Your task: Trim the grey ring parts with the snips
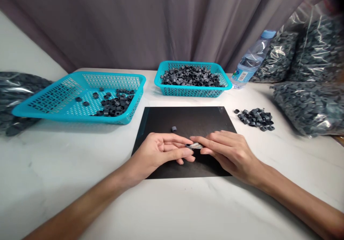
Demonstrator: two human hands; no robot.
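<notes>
Over the black mat (185,120), my left hand (163,148) pinches a small dark grey plastic ring (189,146) between thumb and fingers. My right hand (228,150) is closed round a small blade (196,145), whose pale metal tip meets the ring. The blade's handle is hidden inside the right hand. Just beyond my left fingers, another small grey ring (174,129) lies on the mat.
A blue basket (53,116) with some rings stands at left, and a fuller blue basket (192,91) at the back. Right of the mat is a loose ring pile (256,119). A water bottle (251,62) and stuffed plastic bags (311,104) stand at right; another bag (21,86) lies far left.
</notes>
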